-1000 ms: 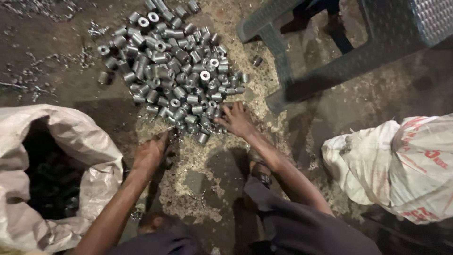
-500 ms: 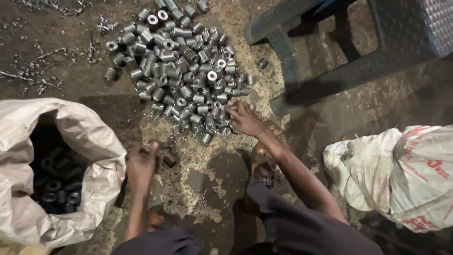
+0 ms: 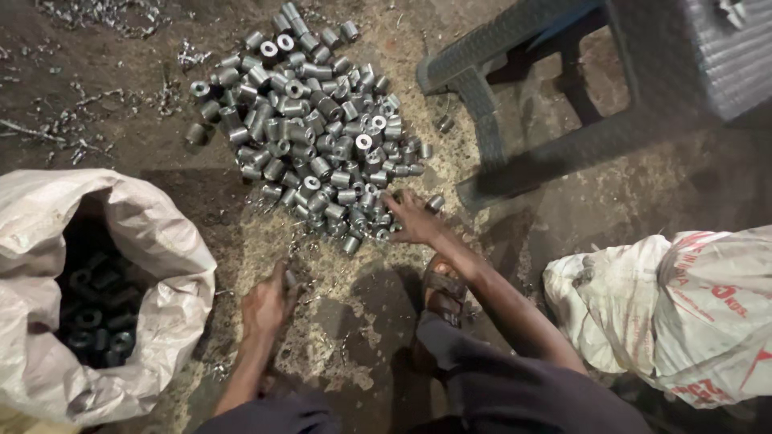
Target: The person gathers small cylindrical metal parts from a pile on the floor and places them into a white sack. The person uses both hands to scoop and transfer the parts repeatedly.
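Fingers (image 3: 400, 210) touch one pile of metal sleeves (image 3: 314, 137) between two sacks (image 3: 145, 241).

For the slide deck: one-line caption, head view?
Right hand rakes metal sleeves; left hand near open sack.

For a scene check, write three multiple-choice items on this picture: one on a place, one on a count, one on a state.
1. Where is the open white sack with dark parts in it?
A. at the person's left
B. under the plastic stool
C. on top of the pile

2. How many white sacks show?
A. one
B. two
C. four

3. What is the right hand doing?
A. resting on the stool
B. raised in the air
C. touching the near edge of the pile of metal sleeves

Key: 1 A, it lies beside the left hand. 2 B, a second sack lies at the right. 3 C, its fingers spread among the nearest sleeves.
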